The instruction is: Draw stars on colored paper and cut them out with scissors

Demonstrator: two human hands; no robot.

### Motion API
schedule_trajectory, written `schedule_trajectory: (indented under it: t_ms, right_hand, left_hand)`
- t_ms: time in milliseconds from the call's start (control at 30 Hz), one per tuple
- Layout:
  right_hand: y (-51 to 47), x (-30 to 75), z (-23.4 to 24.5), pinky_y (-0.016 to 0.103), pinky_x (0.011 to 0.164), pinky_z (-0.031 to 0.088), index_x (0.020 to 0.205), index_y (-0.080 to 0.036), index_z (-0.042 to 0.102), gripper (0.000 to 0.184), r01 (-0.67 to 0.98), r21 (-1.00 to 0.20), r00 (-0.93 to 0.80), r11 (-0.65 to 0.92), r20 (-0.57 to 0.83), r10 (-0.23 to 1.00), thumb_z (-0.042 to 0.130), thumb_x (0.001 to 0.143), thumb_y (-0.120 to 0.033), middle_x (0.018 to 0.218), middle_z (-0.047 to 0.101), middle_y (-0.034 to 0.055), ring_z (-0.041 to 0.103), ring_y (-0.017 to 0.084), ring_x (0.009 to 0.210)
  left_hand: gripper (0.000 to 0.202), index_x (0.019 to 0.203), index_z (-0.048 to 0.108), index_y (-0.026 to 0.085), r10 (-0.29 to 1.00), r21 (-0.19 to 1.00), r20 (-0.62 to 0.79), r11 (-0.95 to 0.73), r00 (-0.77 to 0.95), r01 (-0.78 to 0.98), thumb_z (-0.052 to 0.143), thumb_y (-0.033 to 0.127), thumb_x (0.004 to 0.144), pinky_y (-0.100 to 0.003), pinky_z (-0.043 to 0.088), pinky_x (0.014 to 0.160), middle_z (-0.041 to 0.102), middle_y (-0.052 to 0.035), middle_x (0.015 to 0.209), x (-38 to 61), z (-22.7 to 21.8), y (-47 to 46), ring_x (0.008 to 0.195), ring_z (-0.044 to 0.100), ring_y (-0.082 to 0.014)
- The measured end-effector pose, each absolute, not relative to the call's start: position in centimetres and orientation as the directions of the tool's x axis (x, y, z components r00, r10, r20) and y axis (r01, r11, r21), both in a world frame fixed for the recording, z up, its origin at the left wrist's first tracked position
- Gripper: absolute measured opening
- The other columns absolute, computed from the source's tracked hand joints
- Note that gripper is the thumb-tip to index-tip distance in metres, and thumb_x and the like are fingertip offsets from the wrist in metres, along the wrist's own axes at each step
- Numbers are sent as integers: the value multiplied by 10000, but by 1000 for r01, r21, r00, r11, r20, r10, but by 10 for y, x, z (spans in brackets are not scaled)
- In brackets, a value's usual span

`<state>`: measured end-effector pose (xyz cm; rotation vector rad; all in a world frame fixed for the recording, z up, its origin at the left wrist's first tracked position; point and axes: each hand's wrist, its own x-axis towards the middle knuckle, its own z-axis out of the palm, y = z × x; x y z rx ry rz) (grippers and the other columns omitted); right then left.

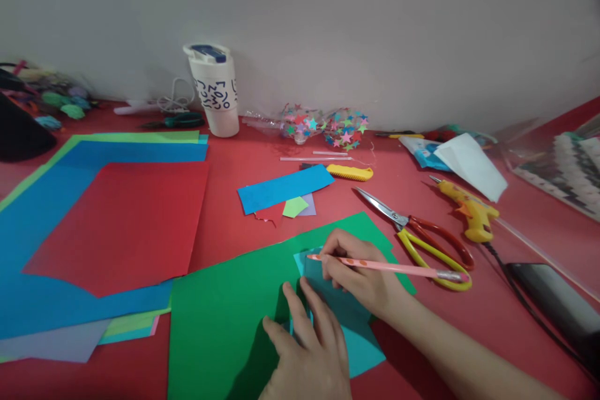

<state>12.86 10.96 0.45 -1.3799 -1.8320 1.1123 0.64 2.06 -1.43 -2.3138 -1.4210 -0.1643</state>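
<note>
My right hand [354, 275] grips a pink pencil [394, 266], its eraser end pointing right. The pencil's tip is at the upper left corner of a light blue paper piece [359, 337]; whether it touches cannot be made out. My left hand [312, 344] lies with fingers spread on that piece, covering part of it. Beneath both is a large green sheet [225, 325]. Right of the hands lie scissors [417, 234] with red and yellow handles, blades apart.
Coloured sheets with a red one [126, 225] on top lie left. Beyond the green sheet are a blue strip [285, 189] and a yellow cutter [349, 172]. A white tumbler [218, 97] stands by the wall. A yellow glue gun [469, 209] and a phone [557, 303] lie right.
</note>
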Motion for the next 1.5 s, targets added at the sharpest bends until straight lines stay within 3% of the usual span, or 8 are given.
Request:
schedule_trajectory:
  t_ms: [133, 333, 567, 867, 1500]
  right_hand:
    - [109, 129, 4, 194, 448, 397, 673, -213, 477, 150, 489, -862, -296, 135, -18, 955, 480, 817, -170, 558, 537, -59, 510, 88, 459]
    - [111, 131, 3, 194, 490, 368, 666, -209, 495, 144, 578, -765, -343, 284, 88, 935, 502, 790, -136, 595, 538, -51, 499, 94, 531]
    - [113, 133, 2, 206, 485, 377, 661, -206, 493, 162, 502, -846, -327, 180, 7, 945, 485, 818, -166, 584, 522, -50, 490, 96, 508]
    - [113, 132, 6, 214, 463, 335, 602, -206, 456, 169, 533, -821, -320, 204, 28, 947, 465, 756, -138, 541, 496, -48, 465, 103, 494]
    - [112, 134, 4, 206, 439, 275, 565, -206, 395, 143, 509, -840, -335, 189, 9, 942, 437, 667, -117, 516, 432, -57, 383, 97, 483]
  left_hand:
    - [333, 985, 707, 204, 814, -292, 329, -395, 479, 871, 435, 193, 792, -472, 556, 514, 681, -147, 1065, 6, -13, 22, 920, 635, -399]
    - [312, 1010, 698, 206, 827, -291, 308, -388, 470, 874, 489, 243, 782, -448, 557, 545, 674, -166, 1070, 6, -15, 21, 955, 623, -393]
    - [310, 1004, 700, 200, 807, -304, 336, -395, 485, 867, 501, 216, 767, -449, 554, 522, 677, -161, 1067, 5, -16, 21, 931, 630, -400]
    - [330, 941, 713, 199, 752, -341, 408, -401, 518, 851, 427, 188, 777, -454, 547, 470, 698, -140, 1012, 3, -17, 24, 868, 653, -385]
    - [296, 947, 704, 192, 748, -344, 398, -415, 531, 842, 466, 213, 772, -441, 548, 475, 693, -149, 1024, 1, -17, 24, 876, 650, -390]
